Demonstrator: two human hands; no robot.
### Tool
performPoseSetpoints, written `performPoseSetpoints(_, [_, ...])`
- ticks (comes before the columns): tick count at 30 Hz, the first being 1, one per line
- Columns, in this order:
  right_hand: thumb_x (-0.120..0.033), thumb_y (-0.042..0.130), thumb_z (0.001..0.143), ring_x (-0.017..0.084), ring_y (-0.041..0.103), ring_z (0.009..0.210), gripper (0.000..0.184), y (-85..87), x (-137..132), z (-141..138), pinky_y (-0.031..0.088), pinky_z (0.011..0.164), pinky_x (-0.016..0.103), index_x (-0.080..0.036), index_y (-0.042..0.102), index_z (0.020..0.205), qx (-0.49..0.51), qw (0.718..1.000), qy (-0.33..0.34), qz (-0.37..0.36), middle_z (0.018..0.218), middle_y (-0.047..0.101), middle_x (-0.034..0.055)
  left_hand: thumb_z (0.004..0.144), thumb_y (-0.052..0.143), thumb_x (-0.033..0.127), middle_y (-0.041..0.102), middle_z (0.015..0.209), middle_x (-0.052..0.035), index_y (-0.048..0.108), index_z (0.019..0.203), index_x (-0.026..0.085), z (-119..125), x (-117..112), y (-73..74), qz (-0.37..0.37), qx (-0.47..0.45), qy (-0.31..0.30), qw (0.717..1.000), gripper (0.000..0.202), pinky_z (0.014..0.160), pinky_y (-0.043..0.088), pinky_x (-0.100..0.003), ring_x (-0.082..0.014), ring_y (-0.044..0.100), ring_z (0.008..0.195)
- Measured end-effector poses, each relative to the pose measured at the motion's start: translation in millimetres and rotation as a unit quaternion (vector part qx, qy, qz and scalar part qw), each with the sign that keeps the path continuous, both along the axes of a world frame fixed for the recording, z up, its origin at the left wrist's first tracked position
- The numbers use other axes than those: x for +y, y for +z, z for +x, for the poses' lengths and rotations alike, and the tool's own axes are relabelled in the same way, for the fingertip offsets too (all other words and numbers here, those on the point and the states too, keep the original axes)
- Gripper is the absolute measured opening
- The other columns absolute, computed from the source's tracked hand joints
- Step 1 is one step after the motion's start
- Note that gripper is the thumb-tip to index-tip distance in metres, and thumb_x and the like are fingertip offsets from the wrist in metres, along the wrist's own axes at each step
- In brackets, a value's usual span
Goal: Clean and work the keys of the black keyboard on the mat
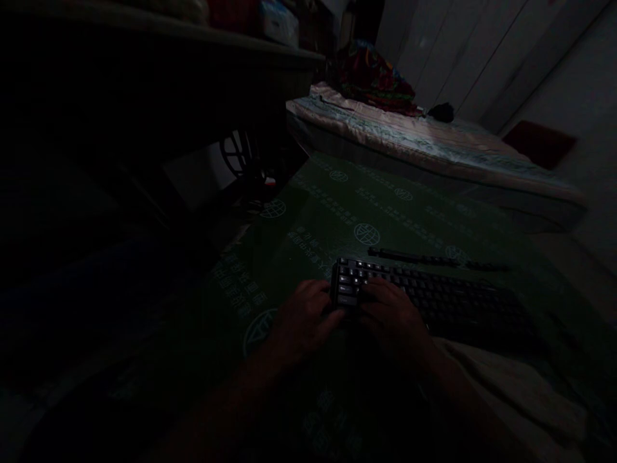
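Note:
A black keyboard (457, 302) lies on the green printed floor sheet, its left end lit and the rest in deep shadow. My left hand (306, 315) is closed at the keyboard's left end, fingers on the side edge and thumb by the near corner. Over the leftmost keys, my right hand (388, 308) has its fingers bent together with the tips down on the keys. Whatever may be between those fingertips is too dark to make out. Behind the keyboard lies a broken row of small dark pieces (409, 256); their kind is unclear.
Green sheeting (328, 212) with white globe prints covers the floor. At the back is a low mattress (409, 132) with a bundled red patterned cloth (376, 77). A dark table (193, 38) with a spoked wheel (234, 154) beneath stands left. Pale cloth (511, 379) lies near right.

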State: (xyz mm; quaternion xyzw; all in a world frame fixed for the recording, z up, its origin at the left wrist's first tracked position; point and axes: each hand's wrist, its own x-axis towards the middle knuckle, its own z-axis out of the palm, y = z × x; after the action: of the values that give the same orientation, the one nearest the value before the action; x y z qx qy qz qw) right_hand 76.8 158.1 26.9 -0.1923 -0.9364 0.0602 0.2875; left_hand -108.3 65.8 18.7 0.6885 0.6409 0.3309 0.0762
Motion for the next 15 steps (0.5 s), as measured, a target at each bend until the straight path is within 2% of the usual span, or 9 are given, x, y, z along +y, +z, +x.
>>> performPoseSetpoints(10, [-0.010,0.066,0.075,0.026,0.057,0.108,0.010,5.3,6.7,-0.4,0.049,0.094,0.046,-0.018,0.071,0.073,-0.042,0.999,0.021,-0.024,0.104,0.066,0.0092,0.084,0.060,0.026,0.063,0.105,-0.0071,0.059,0.079,0.017,2.1,-1.0,3.3,0.009,-0.012,0.004,1.000,0.010,0.081,0.049,-0.038,-0.0227,0.055,0.098])
performPoseSetpoints(12, [-0.010,0.067,0.075,0.026,0.057,0.106,0.009,6.8,6.7,-0.8,0.050,0.092,0.045,-0.018,0.071,0.073,-0.045,0.998,0.025,-0.029,0.101,0.067,0.0090,0.084,0.060,0.024,0.061,0.109,-0.0080,0.060,0.088,0.017,2.9,-2.5,4.7,0.031,-0.016,-0.005,0.999,0.008,0.085,0.049,-0.040,-0.0231,0.054,0.101])
performPoseSetpoints(15, [-0.011,0.065,0.077,0.025,0.058,0.105,0.010,7.8,6.6,-1.2,0.051,0.091,0.044,-0.018,0.071,0.073,-0.042,0.998,0.030,-0.033,0.100,0.067,0.0091,0.084,0.058,0.020,0.052,0.126,-0.0105,0.059,0.107,0.019,4.4,-5.0,5.8,0.058,0.004,-0.055,0.997,0.023,0.096,0.043,-0.046,-0.0264,0.046,0.117])
